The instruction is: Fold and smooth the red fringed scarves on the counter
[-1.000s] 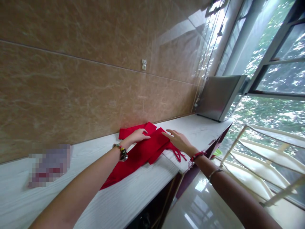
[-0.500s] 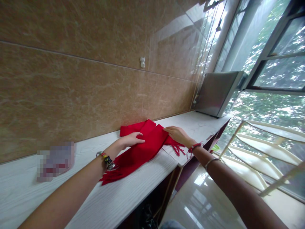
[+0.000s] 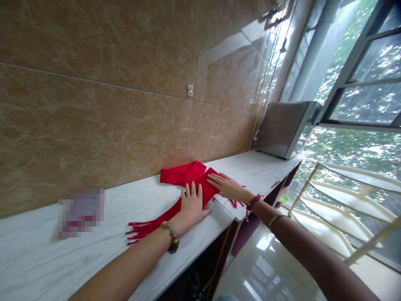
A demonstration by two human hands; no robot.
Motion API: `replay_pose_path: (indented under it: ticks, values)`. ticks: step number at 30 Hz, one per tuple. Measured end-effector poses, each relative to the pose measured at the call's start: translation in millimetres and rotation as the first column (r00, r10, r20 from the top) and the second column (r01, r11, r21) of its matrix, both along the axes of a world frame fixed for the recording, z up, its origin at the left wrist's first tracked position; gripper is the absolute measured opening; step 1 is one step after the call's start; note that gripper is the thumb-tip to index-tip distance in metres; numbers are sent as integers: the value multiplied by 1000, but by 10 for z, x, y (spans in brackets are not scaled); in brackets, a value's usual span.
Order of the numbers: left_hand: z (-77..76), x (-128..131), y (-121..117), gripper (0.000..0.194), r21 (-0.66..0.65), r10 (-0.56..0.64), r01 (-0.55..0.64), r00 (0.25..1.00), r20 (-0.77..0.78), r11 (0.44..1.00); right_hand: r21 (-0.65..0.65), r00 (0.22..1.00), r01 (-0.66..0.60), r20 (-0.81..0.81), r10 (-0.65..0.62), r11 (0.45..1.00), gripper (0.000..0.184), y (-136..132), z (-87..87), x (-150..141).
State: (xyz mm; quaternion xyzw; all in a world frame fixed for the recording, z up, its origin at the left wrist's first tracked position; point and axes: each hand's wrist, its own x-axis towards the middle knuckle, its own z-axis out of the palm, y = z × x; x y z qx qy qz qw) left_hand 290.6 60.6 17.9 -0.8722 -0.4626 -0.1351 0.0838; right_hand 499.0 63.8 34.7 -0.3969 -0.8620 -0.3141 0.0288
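Pixelation covers a greyish item (image 3: 82,212) with red patches, lying toward the back edge of a white wood-grained countertop (image 3: 115,219), which runs along a brown marbled tile wall (image 3: 94,133). Next along, the fringe (image 3: 140,230) of a red scarf (image 3: 207,191) spreads in loose strands between the countertop's back and front edges. From there the scarf runs rightward as a band, with another folded length behind it, close to the back edge.

The person's left hand (image 3: 190,207), with a beaded bracelet (image 3: 171,235) at the wrist and a ring (image 3: 193,192) on one finger, lies palm down over the front band; its fingers are fanned out and grasp nothing. Above, a small white cat-shaped ornament (image 3: 190,90) is fixed to the wall.

The person's right hand (image 3: 228,187) lies across the scarf's right end, near the countertop's front corner, its fingers stretched straight and unclenched; whether its whole palm touches the fabric cannot be told. Red strands show just past it. A red cord bracelet (image 3: 253,200) circles this wrist, with a metal bangle (image 3: 276,220) farther up the forearm.

At the countertop's far right end stands a silver box-like appliance (image 3: 280,129). Beyond the front edge are a cream tiered shelf rack (image 3: 349,202) and a window (image 3: 369,100) facing foliage.
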Motion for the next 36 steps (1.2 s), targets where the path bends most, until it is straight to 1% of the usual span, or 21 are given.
replay_pose_path:
  ticks: [1, 3, 5, 8, 10, 11, 13, 15, 16, 19, 20, 21, 22, 24, 26, 28, 30, 33, 36]
  values:
    - [-30, 42, -6, 88, 27, 9, -8, 999, -33, 1000, 16, 1000, 4, -4, -4, 1000, 59, 26, -27, -11]
    - [-38, 100, 16, 79, 89, 25, -18, 996, -81, 996, 50, 1000, 9, -14, -9, 999, 55, 73, -70, -26]
    - [21, 120, 64, 68, 125, 8, 6, 994, -109, 992, 68, 1000, 11, -15, -10, 998, 56, 104, -96, -36]
    - [156, 99, 142, 54, 124, -57, 74, 990, -129, 990, 80, 1000, 19, -15, -17, 997, 59, 119, -113, -50]
    - [205, 71, 173, 49, 129, -83, 101, 987, -138, 986, 96, 999, 37, -20, -35, 995, 57, 119, -122, -64]
    - [204, 57, 178, 47, 140, -90, 109, 987, -136, 984, 103, 999, 45, -23, -43, 994, 56, 118, -127, -73]
    - [152, 39, 164, 44, 159, -97, 116, 988, -121, 980, 112, 999, 50, -25, -48, 992, 56, 118, -138, -88]
    - [55, 41, 127, 45, 165, -94, 109, 991, -98, 980, 111, 999, 38, -22, -35, 993, 57, 128, -152, -95]
    - [4, 52, 106, 48, 161, -84, 96, 993, -80, 982, 110, 999, 28, -20, -26, 994, 58, 139, -160, -94]
    - [-102, 129, 66, 74, 154, -44, 46, 999, -18, 987, 116, 1000, 7, -15, -5, 993, 56, 191, -189, -67]
    - [-114, 166, 64, 79, 158, -32, 32, 999, 1, 987, 118, 1000, 7, -19, -5, 993, 54, 207, -197, -51]
    - [-114, 206, 67, 80, 164, -23, 21, 1000, 13, 986, 117, 1000, 9, -27, -6, 993, 53, 220, -201, -33]
    - [-105, 247, 74, 77, 172, -14, 11, 1000, 16, 985, 114, 999, 12, -36, -8, 993, 52, 227, -202, -14]
    - [-72, 323, 91, 64, 183, 3, -5, 1000, 14, 983, 100, 998, 20, -54, -14, 995, 54, 221, -189, 24]
    - [-40, 383, 105, 47, 193, 9, -11, 1000, 11, 981, 83, 998, 23, -53, -19, 996, 61, 197, -170, 56]
    - [-20, 422, 115, 37, 201, -2, 0, 1000, 11, 979, 78, 999, 28, -37, -25, 997, 68, 175, -163, 74]
    - [-12, 440, 128, 34, 209, -26, 24, 1000, 8, 978, 97, 999, 39, -35, -36, 995, 66, 170, -180, 78]
    - [7, 431, 161, 31, 217, -63, 64, 998, -10, 974, 123, 996, 54, -79, -44, 991, 58, 190, -228, 59]
    - [61, 371, 197, 30, 226, -92, 99, 995, -44, 969, 112, 991, 47, -132, -32, 993, 56, 200, -245, 20]
